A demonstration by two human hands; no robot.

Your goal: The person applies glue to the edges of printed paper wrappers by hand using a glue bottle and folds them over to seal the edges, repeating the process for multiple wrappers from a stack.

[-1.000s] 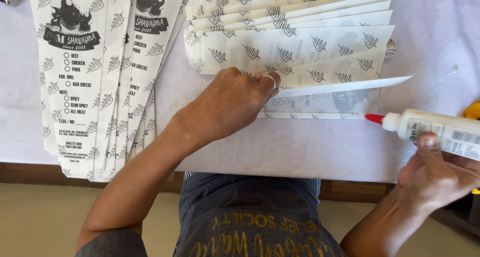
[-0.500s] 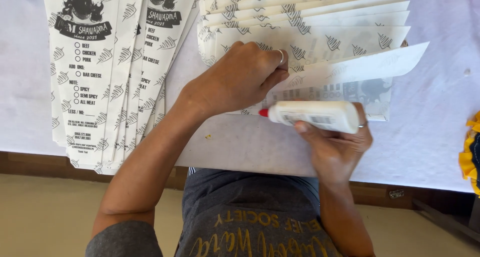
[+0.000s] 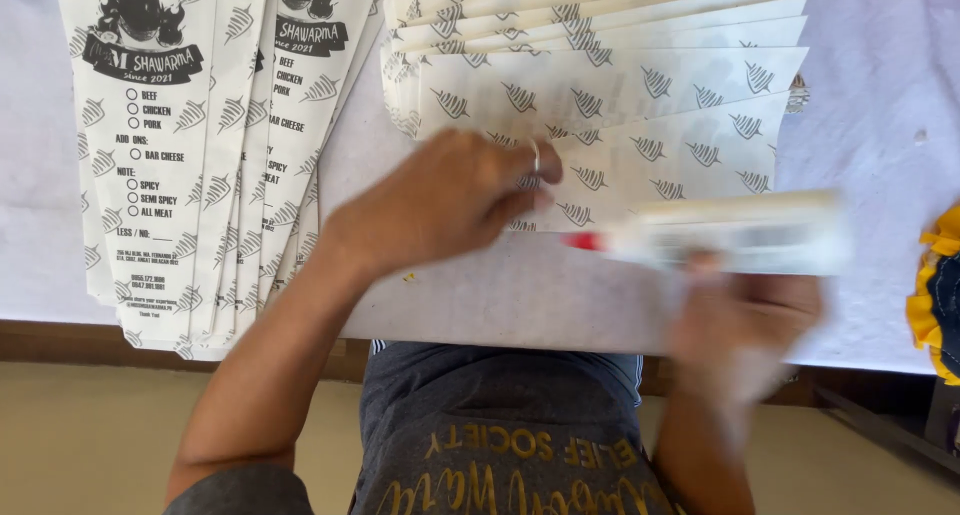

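Room: bare table cover [image 3: 880, 125] at right, near the table edge.
Left hand [image 3: 440, 200]: flat, pressing fanned paper sleeves [image 3: 640, 125].
Right hand [image 3: 745, 320]: blurred, closed around glue bottle [image 3: 735, 235].

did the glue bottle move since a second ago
Yes. The glue bottle in the right hand came left from the table's right edge onto the fanned paper sheets.

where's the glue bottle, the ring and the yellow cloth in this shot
glue bottle [image 3: 735, 235], head view, middle of its blurred white body
ring [image 3: 535, 157], head view, band on a left-hand finger
yellow cloth [image 3: 932, 285], head view, its frilled edge at the right border
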